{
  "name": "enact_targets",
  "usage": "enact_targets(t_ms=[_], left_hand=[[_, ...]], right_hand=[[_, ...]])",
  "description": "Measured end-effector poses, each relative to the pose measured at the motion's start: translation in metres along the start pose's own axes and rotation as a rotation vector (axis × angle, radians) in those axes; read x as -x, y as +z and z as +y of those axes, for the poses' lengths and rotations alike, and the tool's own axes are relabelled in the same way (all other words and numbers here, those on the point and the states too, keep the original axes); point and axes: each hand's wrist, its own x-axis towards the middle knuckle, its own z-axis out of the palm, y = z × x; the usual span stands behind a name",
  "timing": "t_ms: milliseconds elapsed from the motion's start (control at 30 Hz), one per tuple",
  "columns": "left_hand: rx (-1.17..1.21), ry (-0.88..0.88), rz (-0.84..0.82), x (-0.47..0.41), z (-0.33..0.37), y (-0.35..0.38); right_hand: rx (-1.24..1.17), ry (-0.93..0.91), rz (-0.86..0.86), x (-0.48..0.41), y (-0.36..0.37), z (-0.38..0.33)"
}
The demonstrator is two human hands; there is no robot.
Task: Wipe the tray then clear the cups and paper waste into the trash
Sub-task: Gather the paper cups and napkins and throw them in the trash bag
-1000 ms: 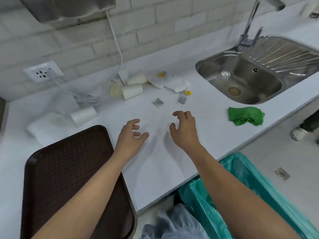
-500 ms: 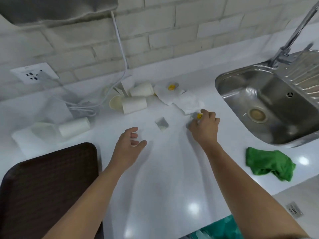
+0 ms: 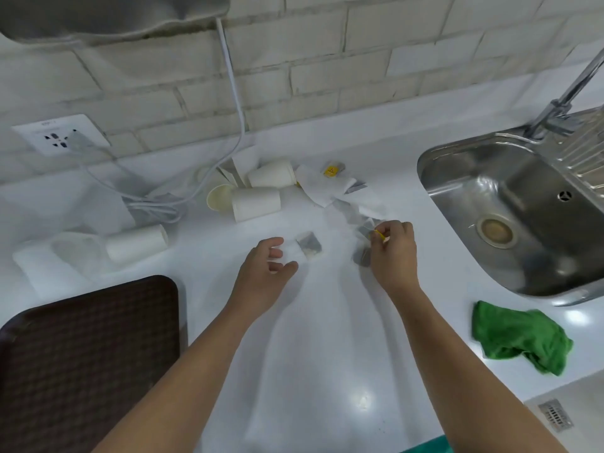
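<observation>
My right hand pinches the yellow tag of a grey tea bag that hangs just above the white counter. My left hand hovers open, fingers curled, right beside a second tea bag lying flat. Behind them lie two tipped white paper cups, crumpled white paper with a yellow-tagged packet, and another cup on its side at the left. The dark brown tray sits at the lower left. A teal sliver of the trash bag shows at the bottom edge.
A steel sink with a tap fills the right. A green cloth lies near the counter's front edge. A white cable runs down the brick wall to a coil by a wall socket.
My right hand reached forward to the tea bag by the paper and has lifted it by its tag. My left hand edged toward the other tea bag. The view moved closer to the counter.
</observation>
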Motion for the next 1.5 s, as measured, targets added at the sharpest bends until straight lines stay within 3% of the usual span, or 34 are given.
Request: enact_targets(t_ms=[200,300,367,433,500,567,633,767,900,1033,1233,1400,1500], left_hand=[[0.401,-0.152,-0.096,-0.002,0.025,0.020],[0.557,-0.215,-0.163,-0.004,0.031,0.024],[0.541,-0.189,-0.131,-0.003,0.027,0.022],[0.529,-0.174,-0.068,-0.003,0.020,0.017],[0.548,-0.206,-0.009,-0.002,0.014,0.009],[0.574,-0.248,0.033,0.000,0.009,0.001],[0.599,-0.259,0.044,0.003,0.004,-0.006],[0.582,-0.243,0.067,0.008,-0.001,-0.013],[0.508,-0.187,0.115,0.009,-0.004,-0.017],[0.489,-0.168,0.155,0.010,-0.008,-0.020],[0.498,-0.189,0.207,0.008,-0.018,-0.029],[0.493,-0.214,0.233,0.008,-0.025,-0.034],[0.516,-0.218,0.230,0.007,-0.026,-0.033]], right_hand=[[-0.229,-0.161,-0.064,0.036,0.016,-0.057],[-0.300,-0.232,-0.213,0.052,0.027,-0.075],[-0.274,-0.270,-0.286,0.056,0.030,-0.073],[-0.211,-0.263,-0.223,0.051,0.026,-0.065],[0.044,-0.237,-0.142,0.042,0.018,-0.049],[0.407,-0.169,-0.201,0.037,0.011,-0.034],[0.554,-0.121,-0.294,0.037,0.009,-0.023],[0.401,-0.111,-0.294,0.031,0.012,-0.031],[0.253,-0.292,-0.202,0.027,0.023,-0.062],[0.357,-0.409,-0.270,0.022,0.051,-0.084],[0.657,-0.428,-0.358,0.022,0.075,-0.077],[0.600,-0.495,-0.394,0.007,0.065,-0.077],[0.404,-0.472,-0.224,-0.010,0.046,-0.081]])
